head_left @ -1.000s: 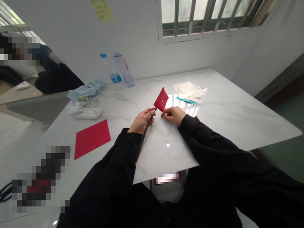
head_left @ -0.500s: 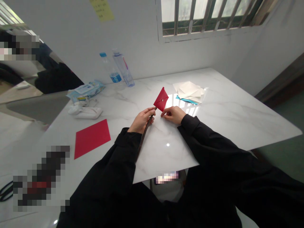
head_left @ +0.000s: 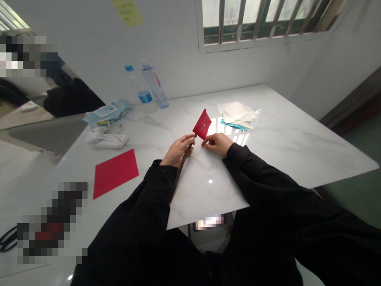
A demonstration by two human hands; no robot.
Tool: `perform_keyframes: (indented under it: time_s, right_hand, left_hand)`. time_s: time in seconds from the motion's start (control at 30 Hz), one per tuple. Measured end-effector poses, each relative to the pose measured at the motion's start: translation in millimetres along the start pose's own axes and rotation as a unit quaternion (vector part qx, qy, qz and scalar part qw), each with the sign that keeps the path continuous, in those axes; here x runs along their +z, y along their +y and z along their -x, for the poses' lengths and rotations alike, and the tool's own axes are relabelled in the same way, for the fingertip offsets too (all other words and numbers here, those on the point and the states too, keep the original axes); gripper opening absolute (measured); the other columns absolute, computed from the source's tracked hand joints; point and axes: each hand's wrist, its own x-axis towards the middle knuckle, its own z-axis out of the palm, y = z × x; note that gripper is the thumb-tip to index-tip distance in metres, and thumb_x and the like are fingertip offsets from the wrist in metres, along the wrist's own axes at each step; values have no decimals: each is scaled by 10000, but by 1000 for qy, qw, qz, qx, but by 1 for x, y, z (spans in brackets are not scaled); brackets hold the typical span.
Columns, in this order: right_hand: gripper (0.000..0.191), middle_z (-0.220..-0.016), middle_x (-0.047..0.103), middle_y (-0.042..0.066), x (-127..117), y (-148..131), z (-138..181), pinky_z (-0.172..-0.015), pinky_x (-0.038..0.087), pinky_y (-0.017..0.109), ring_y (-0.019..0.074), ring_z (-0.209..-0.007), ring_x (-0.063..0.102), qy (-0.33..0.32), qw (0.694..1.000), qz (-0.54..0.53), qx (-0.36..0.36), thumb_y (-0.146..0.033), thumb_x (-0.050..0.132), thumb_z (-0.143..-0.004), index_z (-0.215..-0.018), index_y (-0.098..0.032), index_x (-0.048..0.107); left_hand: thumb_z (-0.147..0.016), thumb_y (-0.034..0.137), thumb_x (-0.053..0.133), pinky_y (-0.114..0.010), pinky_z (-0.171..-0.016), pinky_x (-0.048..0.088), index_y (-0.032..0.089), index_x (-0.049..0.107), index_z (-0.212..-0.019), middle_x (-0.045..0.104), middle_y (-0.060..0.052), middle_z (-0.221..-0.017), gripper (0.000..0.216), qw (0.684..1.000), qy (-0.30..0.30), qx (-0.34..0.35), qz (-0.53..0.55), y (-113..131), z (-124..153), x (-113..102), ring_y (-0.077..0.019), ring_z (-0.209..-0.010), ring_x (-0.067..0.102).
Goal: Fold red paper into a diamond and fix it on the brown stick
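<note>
A small red folded paper square (head_left: 202,124) is pinned at its middle to the top of a thin dark stick (head_left: 180,171), standing above the white marble table (head_left: 282,139). My left hand (head_left: 178,151) is closed round the stick just below the paper. My right hand (head_left: 216,143) pinches the lower right corner of the red paper with its fingertips. Both arms wear black sleeves.
A flat red paper sheet (head_left: 115,173) lies to the left. A stack of cream and blue papers (head_left: 237,115) sits behind my right hand. Two water bottles (head_left: 154,85), a wipes pack (head_left: 108,113) and a white charger with cable (head_left: 108,140) stand at the back left.
</note>
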Motion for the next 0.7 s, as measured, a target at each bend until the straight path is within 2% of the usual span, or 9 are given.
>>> perform_keyframes:
  time_s: [0.7]
  right_hand:
    - [215,-701,671,1,-2,-2,1,-682,365,249,111,-633,529,4,1000,-3,2,-170,679,-879,-1014,-191,845]
  left_hand:
    - [-747,317,840,-204,-511,385,156,713,-1069,623,-14,-856,381,1000,4,-2,-2,-1,0,0,-72,-579,519]
